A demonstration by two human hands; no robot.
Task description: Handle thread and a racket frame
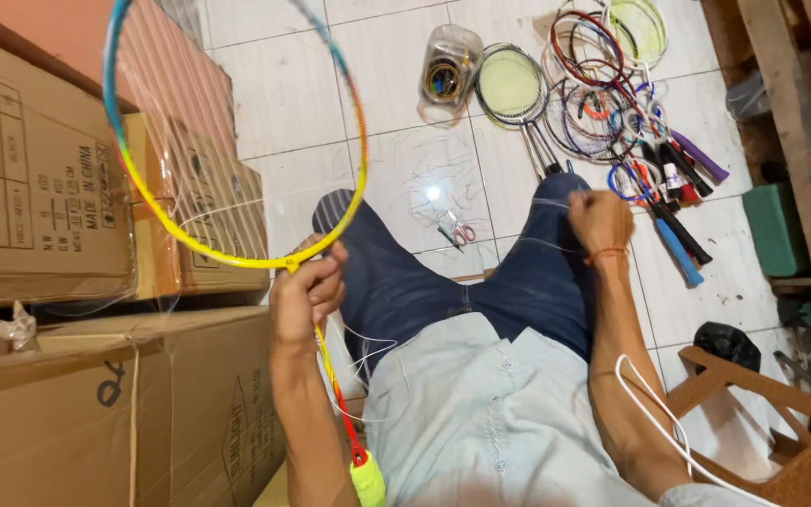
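My left hand (307, 291) grips a badminton racket (237, 255) at the throat, where the yellow and blue frame meets the shaft. The racket head stands up to the upper left, partly strung with thin clear string. Its shaft runs down past my forearm to a yellow-green grip (368, 477). My right hand (598, 218) is closed in a fist over my right knee, pinching the loose clear string (542, 246), which trails across my lap toward the racket. I sit in blue jeans and a pale shirt.
Cardboard boxes (39, 188) are stacked close on the left. A pile of rackets (612, 103) lies on the white tile floor ahead, beside a clear jar (448, 75). Small scissors (460, 233) and string offcuts lie near my knees. A wooden chair arm (762, 413) is at the lower right.
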